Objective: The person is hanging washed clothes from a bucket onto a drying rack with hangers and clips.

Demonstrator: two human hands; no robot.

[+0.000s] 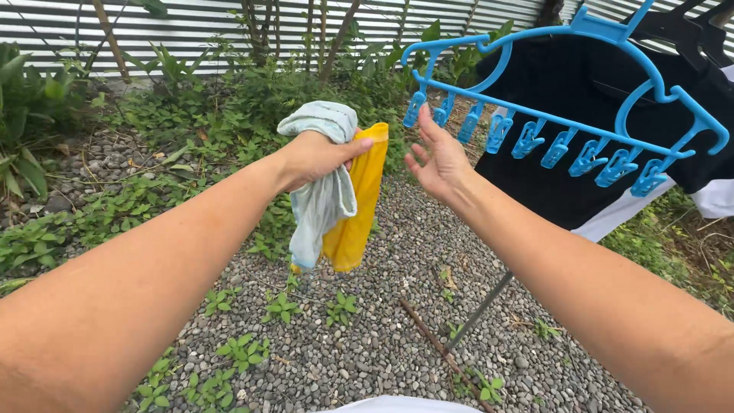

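My left hand is closed around two cloths held up in the air: a pale grey-green cloth and a yellow cloth hanging behind it. My right hand is open with fingers spread, empty, just to the right of the cloths. Its fingertips are just below the leftmost clips of a blue plastic clip hanger that hangs at the upper right with a row of several blue pegs.
A black garment and a white one hang behind the clip hanger. A black hanger shows at top right. Gravel ground with weeds lies below, with a thin metal pole. Bushes and a corrugated metal fence stand behind.
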